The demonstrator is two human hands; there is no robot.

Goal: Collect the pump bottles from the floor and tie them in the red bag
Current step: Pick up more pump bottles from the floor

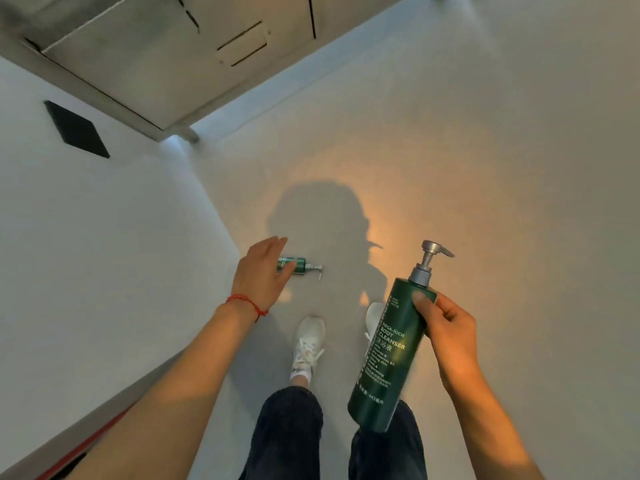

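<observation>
Pale floor [485,150] meets white wall [86,237], grey cabinet [156,57].

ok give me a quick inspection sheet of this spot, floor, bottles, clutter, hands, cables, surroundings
surface: pale floor, person's shadow on it
job's things: small green pump bottle lying on the floor; large green pump bottle held upright; red bag not clearly seen
clutter: nothing seen
hands: left hand open, reaching over the small bottle; right hand grips the large bottle
cables: nothing seen
surroundings: white wall at left with a black panel; grey cabinet above; white shoes
</observation>
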